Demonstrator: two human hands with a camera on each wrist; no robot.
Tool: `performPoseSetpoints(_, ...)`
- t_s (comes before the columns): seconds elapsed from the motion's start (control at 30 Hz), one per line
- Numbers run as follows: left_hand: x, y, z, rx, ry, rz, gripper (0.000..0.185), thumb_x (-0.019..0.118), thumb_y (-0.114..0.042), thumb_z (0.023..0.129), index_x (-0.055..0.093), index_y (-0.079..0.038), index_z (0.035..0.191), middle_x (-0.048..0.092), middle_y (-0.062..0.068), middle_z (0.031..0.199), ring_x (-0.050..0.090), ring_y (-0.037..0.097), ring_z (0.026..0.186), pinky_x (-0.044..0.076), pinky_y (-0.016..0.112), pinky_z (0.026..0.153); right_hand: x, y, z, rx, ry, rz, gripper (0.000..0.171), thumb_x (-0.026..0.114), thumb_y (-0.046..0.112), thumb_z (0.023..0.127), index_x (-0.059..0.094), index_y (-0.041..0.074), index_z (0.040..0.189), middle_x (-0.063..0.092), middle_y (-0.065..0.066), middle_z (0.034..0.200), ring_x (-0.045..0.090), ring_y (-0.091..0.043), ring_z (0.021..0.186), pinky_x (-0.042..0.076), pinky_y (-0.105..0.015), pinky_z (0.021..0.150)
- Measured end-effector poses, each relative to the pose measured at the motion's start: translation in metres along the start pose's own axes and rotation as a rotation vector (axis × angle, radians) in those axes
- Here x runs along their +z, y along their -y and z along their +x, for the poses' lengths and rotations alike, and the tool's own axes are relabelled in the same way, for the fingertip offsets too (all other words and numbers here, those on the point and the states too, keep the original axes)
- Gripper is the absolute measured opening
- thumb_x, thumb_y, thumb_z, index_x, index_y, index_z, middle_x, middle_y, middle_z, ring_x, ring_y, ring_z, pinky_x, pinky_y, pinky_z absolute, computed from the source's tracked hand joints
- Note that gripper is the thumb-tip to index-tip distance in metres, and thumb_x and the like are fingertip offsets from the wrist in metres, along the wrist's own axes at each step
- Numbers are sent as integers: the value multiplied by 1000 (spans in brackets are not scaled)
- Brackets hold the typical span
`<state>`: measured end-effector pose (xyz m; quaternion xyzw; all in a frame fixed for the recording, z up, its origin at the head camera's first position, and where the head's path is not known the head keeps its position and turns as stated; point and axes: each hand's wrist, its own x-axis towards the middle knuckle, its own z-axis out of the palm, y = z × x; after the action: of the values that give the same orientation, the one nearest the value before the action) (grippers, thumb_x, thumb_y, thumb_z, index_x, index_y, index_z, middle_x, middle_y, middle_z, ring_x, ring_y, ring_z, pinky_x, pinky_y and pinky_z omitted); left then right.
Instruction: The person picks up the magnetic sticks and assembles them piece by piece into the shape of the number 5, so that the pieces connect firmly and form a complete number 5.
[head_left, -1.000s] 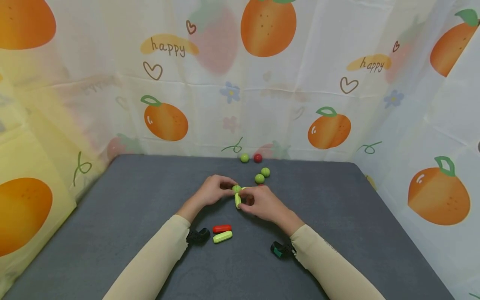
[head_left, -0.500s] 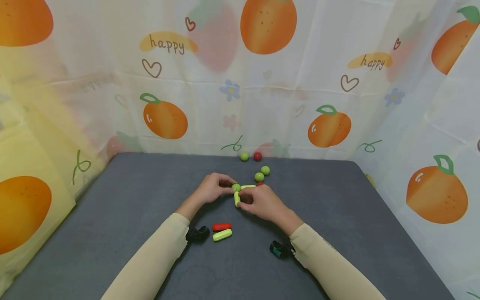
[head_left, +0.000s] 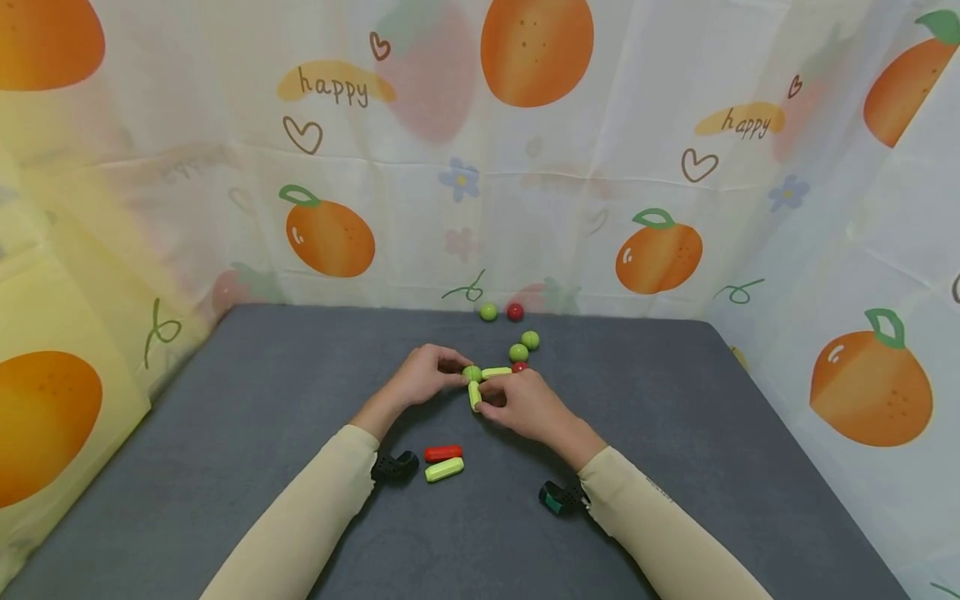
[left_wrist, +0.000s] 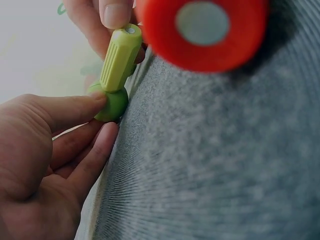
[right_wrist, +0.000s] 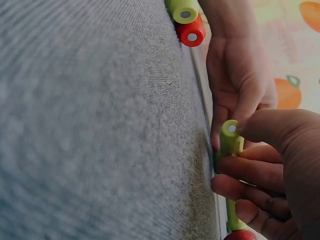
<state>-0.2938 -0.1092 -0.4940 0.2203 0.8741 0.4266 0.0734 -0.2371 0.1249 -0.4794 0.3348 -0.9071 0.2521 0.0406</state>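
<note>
My left hand [head_left: 454, 375] pinches a green ball [head_left: 472, 373] between thumb and fingers just above the grey table [head_left: 247, 400]. From that ball one green rod [head_left: 474, 395] points toward me, and my right hand [head_left: 491, 400] grips it. A second green rod [head_left: 496, 372] runs right from the ball to a partly hidden red ball [head_left: 519, 367]. In the left wrist view the green ball [left_wrist: 111, 104] sits at the foot of the green rod [left_wrist: 120, 57]. The right wrist view shows my fingers [right_wrist: 250, 172] curled round the green rod [right_wrist: 230, 142].
Two loose green balls [head_left: 518, 352] [head_left: 530, 339] lie just behind my hands. A green ball [head_left: 488, 312] and a red ball [head_left: 514, 312] sit at the table's far edge. A red rod [head_left: 443, 453] and a green rod [head_left: 444, 471] lie between my forearms. Fruit-print curtain surrounds the table.
Both hands stay at the ball and rods. The rod running right from the ball shows more clearly now; my right fingers have shifted slightly.
</note>
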Motion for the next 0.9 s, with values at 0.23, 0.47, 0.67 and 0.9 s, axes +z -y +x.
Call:
performPoseSetpoints(0.23,1,1,0,12,1,6,23,83,-14,99,83,-8,121,79,2,111,74,20,103,58,46,95,2,0,0,23,-14,6,13,82,21,99,84,14,111,79,6,94,72,-6,83,60,-31,78)
performPoseSetpoints(0.47,-1,2,-1,37,21,20,25,80,-15,101,81,-8,125,79,2,114,73,20,105,58,46,96,-4,-2,1,33,11,63,20,83,24,100,82,13,117,79,4,98,72,-4,84,59,-29,77)
performPoseSetpoints(0.67,0,3,2,53,46,18,26,80,-13,101,80,-8,127,78,2,116,72,20,105,57,46,96,-33,-16,2,138,-55,108,26,79,21,103,81,10,126,77,0,109,67,-11,86,58,-33,74)
performPoseSetpoints(0.9,-2,3,4,41,66,10,30,79,-11,101,79,-8,131,77,4,120,71,21,109,57,45,97,-63,-45,4,239,-136,91,23,76,12,104,82,10,126,76,-7,118,66,-21,92,58,-44,79)
